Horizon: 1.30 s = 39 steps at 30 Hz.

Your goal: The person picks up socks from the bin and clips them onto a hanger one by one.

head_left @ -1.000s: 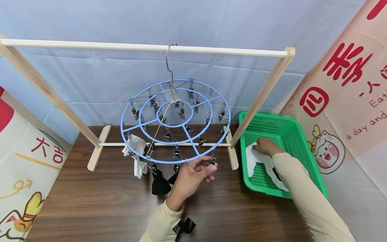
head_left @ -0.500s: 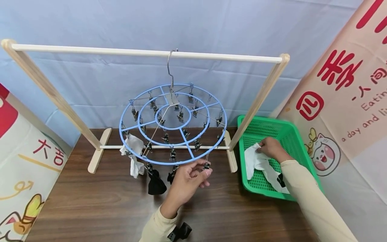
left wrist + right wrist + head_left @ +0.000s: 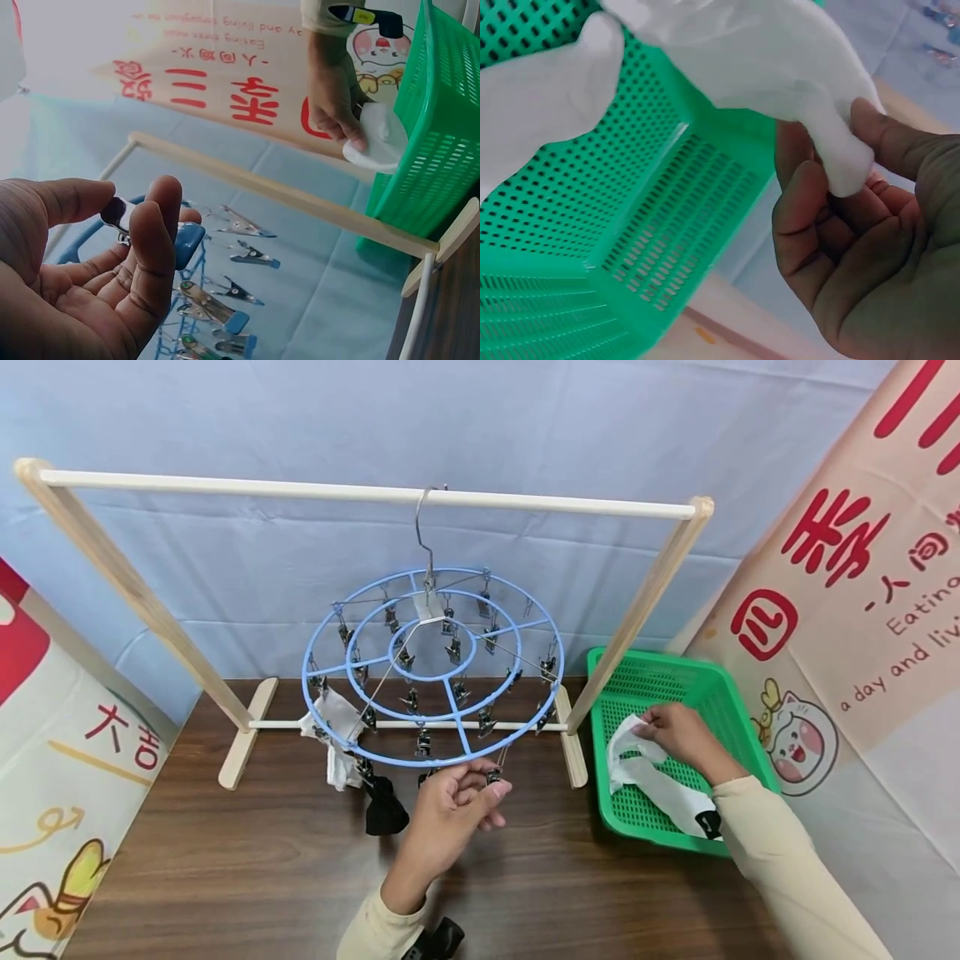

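Note:
My left hand (image 3: 444, 822) pinches a metal clip (image 3: 493, 776) at the near right rim of the round blue clip hanger (image 3: 455, 714). In the left wrist view the clip's blue-tipped end (image 3: 189, 244) sticks out past the fingers. My right hand (image 3: 681, 735) is over the green basket (image 3: 660, 842), thumb and fingers pinching the end of a white sock (image 3: 750, 60). A second white sock length (image 3: 547, 105) lies lower in the basket in the right wrist view. A white cloth piece (image 3: 339, 717) and a black one (image 3: 386, 808) hang from clips at the hanger's left front.
The hanger hooks over the white top bar (image 3: 247, 487) of a wooden rack, whose right post (image 3: 645, 610) stands between the hanger and the basket. Several other clips dangle from the rings. Brown wood tabletop (image 3: 247, 868) lies below, with printed cloth at both sides.
My right hand has lifted the white sock's end a little in the basket. My left hand has drawn the clip slightly left and nearer, and the hanger has turned a little.

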{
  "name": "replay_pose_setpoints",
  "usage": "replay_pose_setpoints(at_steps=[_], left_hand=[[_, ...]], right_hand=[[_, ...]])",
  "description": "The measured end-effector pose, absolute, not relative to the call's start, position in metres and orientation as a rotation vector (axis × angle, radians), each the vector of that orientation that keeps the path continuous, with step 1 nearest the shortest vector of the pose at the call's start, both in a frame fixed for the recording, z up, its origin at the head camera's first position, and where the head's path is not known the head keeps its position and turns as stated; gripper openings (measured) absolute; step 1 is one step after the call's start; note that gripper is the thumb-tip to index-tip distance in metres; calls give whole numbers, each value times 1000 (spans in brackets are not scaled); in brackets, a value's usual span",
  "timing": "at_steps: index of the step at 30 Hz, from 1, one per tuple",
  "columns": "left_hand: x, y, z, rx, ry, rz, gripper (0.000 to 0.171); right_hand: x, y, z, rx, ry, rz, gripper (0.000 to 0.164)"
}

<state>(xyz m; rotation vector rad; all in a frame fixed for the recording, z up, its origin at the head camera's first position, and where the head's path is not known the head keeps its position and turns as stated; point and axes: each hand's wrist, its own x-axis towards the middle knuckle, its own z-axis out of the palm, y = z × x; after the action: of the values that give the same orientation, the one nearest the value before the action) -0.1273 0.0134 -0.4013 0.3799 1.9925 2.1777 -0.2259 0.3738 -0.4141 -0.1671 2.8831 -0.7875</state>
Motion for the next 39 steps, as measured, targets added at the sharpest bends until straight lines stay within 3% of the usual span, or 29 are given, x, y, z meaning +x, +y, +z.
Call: replay_pose_setpoints(at_steps=[16, 27, 34, 39], left_hand=[[-117, -3, -400, 336, 2053, 2161, 27], [-117, -15, -397, 368, 2078, 2141, 29], [-115, -18, -393, 395, 2094, 2118, 29], [-115, -19, -394, 412, 2096, 2111, 29]], right_hand=[[-181, 355, -382, -166, 3091, -809, 27], [-156, 340, -360, -160, 3248, -925, 11], [-141, 322, -346, -141, 3182, -1063, 20], [-132, 305, -346, -247, 3178, -1179, 14]])
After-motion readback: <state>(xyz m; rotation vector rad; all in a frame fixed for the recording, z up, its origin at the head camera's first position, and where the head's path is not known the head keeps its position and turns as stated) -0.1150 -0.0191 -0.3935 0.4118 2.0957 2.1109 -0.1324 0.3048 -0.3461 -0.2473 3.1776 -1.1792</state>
